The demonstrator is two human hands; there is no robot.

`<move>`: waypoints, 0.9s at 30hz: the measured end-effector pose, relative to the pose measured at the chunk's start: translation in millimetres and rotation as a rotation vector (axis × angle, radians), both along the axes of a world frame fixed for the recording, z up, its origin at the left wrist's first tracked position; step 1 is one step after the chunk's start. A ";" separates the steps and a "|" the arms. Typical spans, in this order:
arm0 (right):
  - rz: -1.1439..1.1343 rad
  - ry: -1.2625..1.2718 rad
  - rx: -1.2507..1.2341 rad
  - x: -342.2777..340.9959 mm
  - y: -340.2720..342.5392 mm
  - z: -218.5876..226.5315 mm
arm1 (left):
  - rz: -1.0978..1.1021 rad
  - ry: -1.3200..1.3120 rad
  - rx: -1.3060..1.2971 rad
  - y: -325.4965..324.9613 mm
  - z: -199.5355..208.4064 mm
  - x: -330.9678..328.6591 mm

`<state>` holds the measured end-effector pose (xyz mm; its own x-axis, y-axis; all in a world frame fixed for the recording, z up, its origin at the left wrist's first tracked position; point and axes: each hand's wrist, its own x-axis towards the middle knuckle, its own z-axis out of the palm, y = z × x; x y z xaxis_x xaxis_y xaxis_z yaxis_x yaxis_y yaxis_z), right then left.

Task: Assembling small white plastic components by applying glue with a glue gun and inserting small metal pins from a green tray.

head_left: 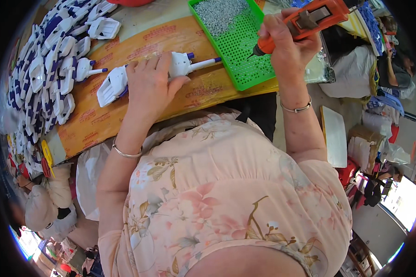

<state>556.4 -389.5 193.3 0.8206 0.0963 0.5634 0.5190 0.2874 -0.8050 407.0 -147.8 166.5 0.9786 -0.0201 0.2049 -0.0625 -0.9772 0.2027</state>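
My left hand [148, 85] lies across a white plastic part [180, 64] with purple ends, its fingers curved over it and the thumb apart. A thin rod with a purple tip sticks out of the part to the right. Another white piece [112, 87] shows left of the hand; whether the two are joined is hidden under the palm. Raised at the right, my right hand [286, 44] is wrapped around an orange-and-black electric screwdriver [316, 21]. Its dark tip points down-left over a green perforated tray [245, 62], where small silver screws [219, 16] are heaped at the far end.
A large pile of similar white-and-purple parts [37, 76] covers the table's left side. Orange-yellow sheeting [97, 131] lies over the tabletop. Part of a red object [129, 2] shows at the far edge. Bags, boxes and another person [400, 69] are off to the right.
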 end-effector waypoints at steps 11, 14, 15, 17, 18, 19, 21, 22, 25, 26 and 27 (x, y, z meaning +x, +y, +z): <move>-0.038 0.204 0.039 -11.9 8.8 7.4 | -0.090 -0.084 -0.151 -7.6 2.8 -5.5; -0.031 0.177 0.041 -4.1 11.3 0.0 | -0.129 -0.063 -0.288 -10.0 5.9 -8.3; 0.212 0.000 0.304 12.7 14.8 -15.7 | -0.137 -0.031 -0.374 -10.9 7.0 -7.7; 0.473 -0.176 0.567 12.2 19.7 -13.3 | -0.140 -0.007 -0.407 -6.6 7.7 -9.4; 0.227 0.022 0.275 -3.7 16.5 2.6 | -0.145 0.017 -0.441 -4.4 7.2 -10.8; -0.029 0.210 -0.020 -13.1 13.4 13.0 | -0.145 0.016 -0.441 -4.4 7.1 -10.7; 0.026 0.192 0.005 -13.5 11.2 11.6 | -0.145 0.005 -0.442 -4.4 6.6 -10.3; 0.075 0.173 0.031 -14.5 9.1 9.9 | -0.151 0.007 -0.441 -4.9 6.9 -8.9; 0.556 -0.223 0.610 20.1 23.8 -24.0 | -0.155 0.033 -0.447 -6.4 8.1 -7.2; 0.562 -0.219 0.612 10.1 23.3 -13.2 | -0.154 0.047 -0.486 -4.9 9.3 -9.3; 0.301 0.002 0.315 -6.2 17.0 2.7 | -0.154 0.061 -0.525 -3.5 9.9 -11.0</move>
